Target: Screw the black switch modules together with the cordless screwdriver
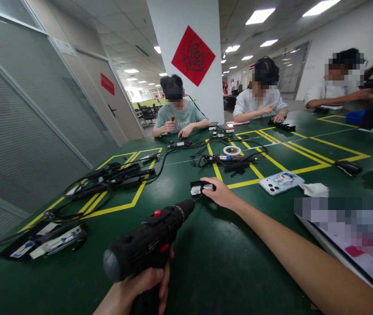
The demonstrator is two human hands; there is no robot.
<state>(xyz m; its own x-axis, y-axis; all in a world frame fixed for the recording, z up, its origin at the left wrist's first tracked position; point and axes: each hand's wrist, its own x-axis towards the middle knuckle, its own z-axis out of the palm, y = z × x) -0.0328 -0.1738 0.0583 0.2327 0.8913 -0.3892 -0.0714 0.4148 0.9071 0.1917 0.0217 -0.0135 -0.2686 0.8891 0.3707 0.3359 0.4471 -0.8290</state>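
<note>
My left hand (pixel 150 282) is wrapped round the grip of a black cordless drill (pixel 147 238) with red switches, its chuck pointing away and to the right. A thin bit (pixel 198 198) sticks out of the chuck and ends close to a small black part with a silver and white cylinder (pixel 196 190). Whether the bit touches that part, I cannot tell. My right hand (pixel 217 192) reaches in from the right and grips the part's right end against the green table, fingers over its top. Its far side is hidden by the fingers.
Cables and black devices (pixel 120 175) lie at the left, near a black pouch (pixel 48 238). A white ring (pixel 232 151) and tools stand ahead. To the right are a phone (pixel 280 182), a tissue (pixel 315 190) and a laptop-like device (pixel 346 245). Several people sit across the table.
</note>
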